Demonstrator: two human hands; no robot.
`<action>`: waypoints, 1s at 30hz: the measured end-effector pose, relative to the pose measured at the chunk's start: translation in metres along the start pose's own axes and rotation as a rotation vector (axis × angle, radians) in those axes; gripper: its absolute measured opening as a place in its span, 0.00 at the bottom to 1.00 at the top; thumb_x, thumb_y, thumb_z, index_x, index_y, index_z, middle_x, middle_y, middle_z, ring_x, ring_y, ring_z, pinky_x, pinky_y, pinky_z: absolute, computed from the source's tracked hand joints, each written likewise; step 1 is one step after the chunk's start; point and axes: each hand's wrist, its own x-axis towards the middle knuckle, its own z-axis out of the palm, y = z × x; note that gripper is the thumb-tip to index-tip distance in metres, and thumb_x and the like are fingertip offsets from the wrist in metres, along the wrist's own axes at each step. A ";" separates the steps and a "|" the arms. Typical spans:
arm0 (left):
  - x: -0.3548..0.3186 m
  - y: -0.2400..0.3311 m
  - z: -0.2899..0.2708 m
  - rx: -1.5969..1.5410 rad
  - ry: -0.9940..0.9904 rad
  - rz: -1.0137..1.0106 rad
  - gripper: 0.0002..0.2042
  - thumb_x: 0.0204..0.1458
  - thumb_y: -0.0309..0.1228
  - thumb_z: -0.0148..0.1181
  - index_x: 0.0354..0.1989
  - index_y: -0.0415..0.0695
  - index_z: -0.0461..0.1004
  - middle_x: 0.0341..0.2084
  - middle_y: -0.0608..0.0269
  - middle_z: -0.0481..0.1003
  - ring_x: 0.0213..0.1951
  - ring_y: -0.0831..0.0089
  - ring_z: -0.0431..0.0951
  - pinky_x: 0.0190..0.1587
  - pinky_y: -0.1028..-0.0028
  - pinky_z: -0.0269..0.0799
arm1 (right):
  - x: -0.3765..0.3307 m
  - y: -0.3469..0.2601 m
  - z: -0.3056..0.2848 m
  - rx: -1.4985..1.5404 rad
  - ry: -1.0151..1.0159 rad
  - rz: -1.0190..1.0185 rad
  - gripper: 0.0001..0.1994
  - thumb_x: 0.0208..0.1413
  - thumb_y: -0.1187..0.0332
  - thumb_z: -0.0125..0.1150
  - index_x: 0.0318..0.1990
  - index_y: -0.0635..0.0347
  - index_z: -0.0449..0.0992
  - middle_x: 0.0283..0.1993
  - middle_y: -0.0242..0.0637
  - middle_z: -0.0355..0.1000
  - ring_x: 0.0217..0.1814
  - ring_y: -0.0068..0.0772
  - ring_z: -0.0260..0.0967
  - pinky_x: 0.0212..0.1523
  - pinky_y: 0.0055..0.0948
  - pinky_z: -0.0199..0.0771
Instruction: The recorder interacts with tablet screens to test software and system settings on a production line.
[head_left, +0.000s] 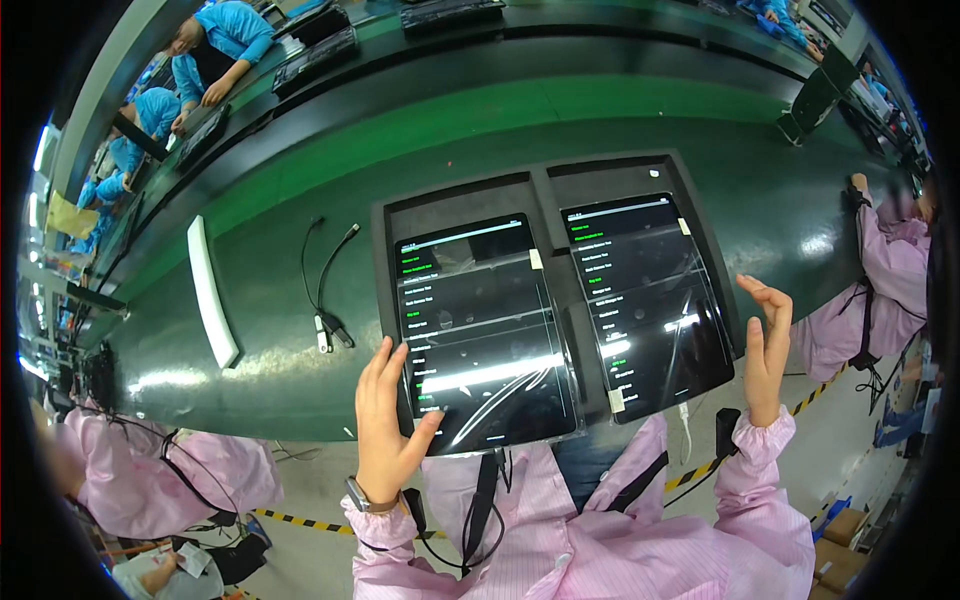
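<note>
Two black tablets lie side by side in a dark two-compartment tray (455, 192) at the bench's near edge. Both screens are lit with a list of lines in white and green. Over the near left corner of the left tablet (480, 340) is my left hand (392, 425), fingers spread, its thumb at the screen's lower edge. My right hand (765, 345) is raised beside the right edge of the right tablet (650, 300), fingers apart and holding nothing. A white cable (685, 430) hangs at the near edge of the right tablet. Small pale stickers sit on both screens.
Left of the tray, a short black cable (322, 285) and a long white bar (210, 290) lie on the green bench (270, 390). A dark stand (815, 95) is at the far right. Co-workers in pink sit on both sides; others in blue work across the line.
</note>
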 end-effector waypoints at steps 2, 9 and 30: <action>0.009 0.006 -0.001 0.092 0.065 0.027 0.32 0.47 0.40 0.59 0.61 0.41 0.62 0.54 0.46 0.63 0.54 0.50 0.64 0.57 0.58 0.56 | 0.003 -0.006 0.004 0.017 -0.034 -0.018 0.13 0.58 0.70 0.45 0.49 0.65 0.62 0.56 0.51 0.66 0.64 0.43 0.58 0.66 0.39 0.49; 0.030 0.007 0.000 0.247 0.035 -0.029 0.23 0.51 0.40 0.57 0.55 0.45 0.70 0.43 0.50 0.65 0.46 0.55 0.66 0.50 0.62 0.62 | 0.007 -0.014 0.011 -0.008 -0.158 -0.051 0.14 0.57 0.70 0.47 0.48 0.65 0.61 0.56 0.50 0.66 0.66 0.44 0.55 0.66 0.39 0.50; 0.030 0.268 -0.068 -0.278 0.562 -0.296 0.09 0.54 0.22 0.47 0.33 0.30 0.73 0.27 0.49 0.76 0.28 0.67 0.79 0.30 0.72 0.76 | 0.069 -0.022 0.032 -0.197 -0.813 -0.263 0.09 0.57 0.66 0.50 0.42 0.59 0.65 0.58 0.41 0.68 0.70 0.46 0.50 0.69 0.49 0.32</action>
